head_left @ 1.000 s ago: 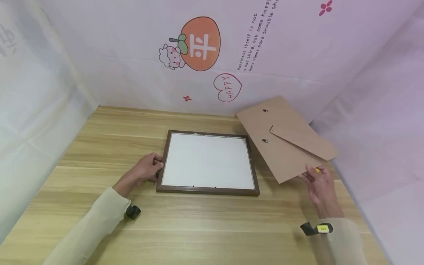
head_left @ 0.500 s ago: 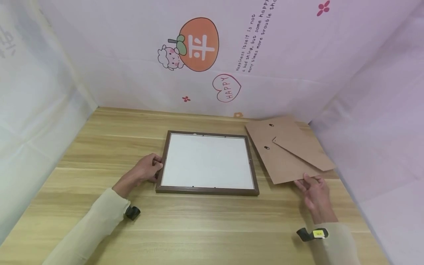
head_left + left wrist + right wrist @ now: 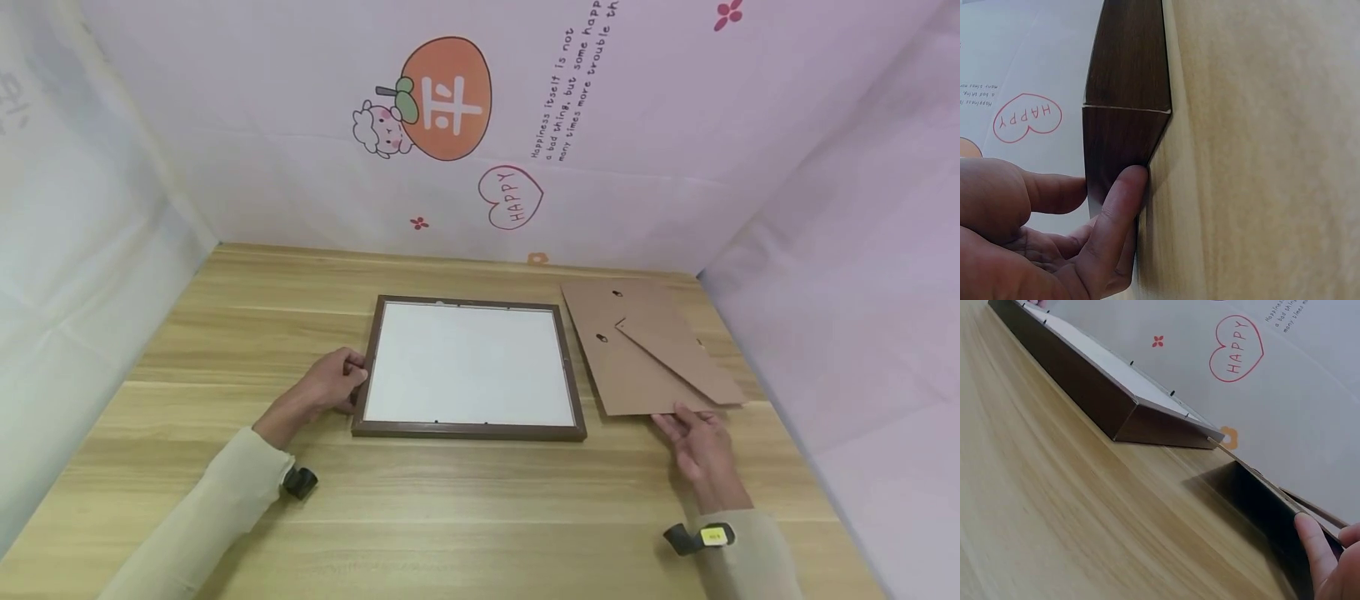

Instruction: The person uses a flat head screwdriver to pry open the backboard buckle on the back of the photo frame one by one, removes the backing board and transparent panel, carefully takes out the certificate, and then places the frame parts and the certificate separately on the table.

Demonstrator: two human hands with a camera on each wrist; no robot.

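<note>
A dark brown picture frame [image 3: 468, 432] lies face down on the wooden table, a white sheet [image 3: 468, 362] showing inside its border. My left hand [image 3: 333, 382] holds the frame's left side. In the left wrist view the thumb is at the upper edge and a fingertip [image 3: 1130, 181] is at the lower edge. Right of the frame, my right hand [image 3: 703, 446] pinches the near edge of a brown backing board [image 3: 637, 375] with a stand leg [image 3: 675, 362] and two small hangers. The right wrist view has this board tilted, its near edge raised above the table and its dark underside [image 3: 1254, 512] visible.
The wooden table [image 3: 450, 517] is enclosed by pale cloth walls at the left, back and right. The back wall [image 3: 300, 167] carries printed cartoons and lettering. The board's far edge is close to this wall, and its left edge is close to the frame.
My right hand has lowered the backing board toward the table and drawn it slightly left and nearer. The left hand and the picture frame have stayed in place.
</note>
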